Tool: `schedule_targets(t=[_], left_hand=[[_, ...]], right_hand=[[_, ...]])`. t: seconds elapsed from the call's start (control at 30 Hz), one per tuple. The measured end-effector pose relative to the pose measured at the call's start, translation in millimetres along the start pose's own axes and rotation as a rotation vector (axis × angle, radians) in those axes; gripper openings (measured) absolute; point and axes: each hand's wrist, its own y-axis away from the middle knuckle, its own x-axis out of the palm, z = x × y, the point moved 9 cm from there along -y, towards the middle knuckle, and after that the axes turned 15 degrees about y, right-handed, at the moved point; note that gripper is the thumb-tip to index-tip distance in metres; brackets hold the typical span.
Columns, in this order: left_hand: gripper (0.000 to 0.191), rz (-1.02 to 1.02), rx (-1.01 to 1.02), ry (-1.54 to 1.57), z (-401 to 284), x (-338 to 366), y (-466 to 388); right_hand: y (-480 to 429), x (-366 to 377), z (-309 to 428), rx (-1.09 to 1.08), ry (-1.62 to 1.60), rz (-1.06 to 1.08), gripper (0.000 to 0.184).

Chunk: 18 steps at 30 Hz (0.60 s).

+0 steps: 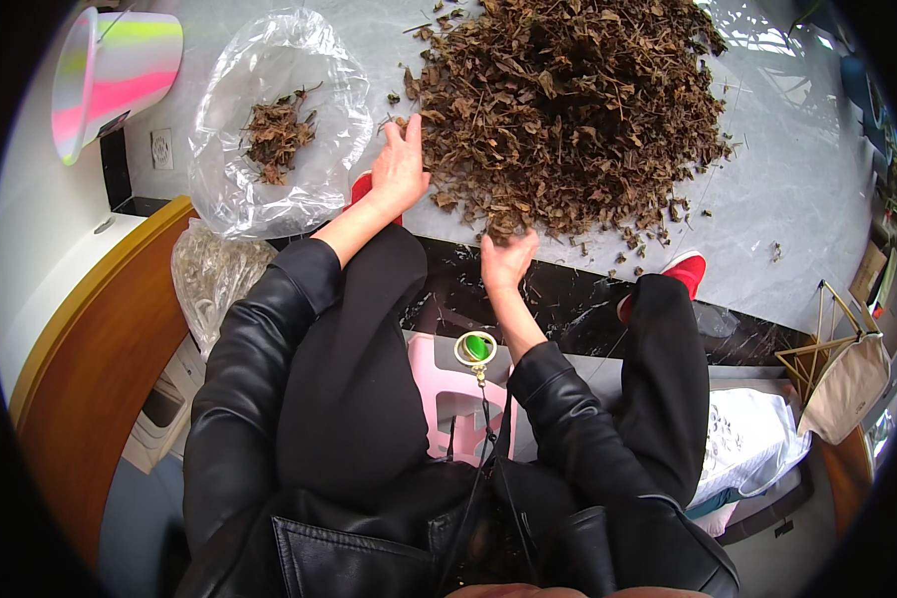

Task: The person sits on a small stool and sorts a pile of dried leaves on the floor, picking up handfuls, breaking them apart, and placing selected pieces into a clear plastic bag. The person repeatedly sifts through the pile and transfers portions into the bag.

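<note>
A broad heap of dried brown leaves point(575, 112) lies on the grey floor before me. At the heap's left edge is my left hand point(404, 166), back up, two fingers pointing away and the thumb apart. A few leaf bits lie by its fingertips, and I see nothing held in it. My right hand point(510, 261) is at the near edge, its fingertips among the leaves; blur hides whether it grips any. Left of the heap sits a clear plastic bag point(329, 75), mouth wide, with a small clump of dried leaves point(278, 138) inside.
A colourful striped bucket point(131, 82) is at upper left. Below the clear bag is another filled plastic bag point(220, 269), beside a wooden panel point(112, 359). A pink plastic stool point(430, 366) shows between my legs. At right are a beige folding stool point(845, 389) and a white bag point(747, 441).
</note>
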Motion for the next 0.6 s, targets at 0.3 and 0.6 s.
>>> schedule_targets(t=[0.3,0.6], left_hand=[[0.049,0.128,0.204,0.517,-69.3,7.1,4.4],[0.069,-0.064,-0.006,0.329,-25.1,-29.0,-28.9]], right_hand=[[-39.7,-47.5,103.2,-0.079,-0.681,0.082,0.068],[-55.7,-68.4,37.5,0.080,-0.219,0.078,0.082]])
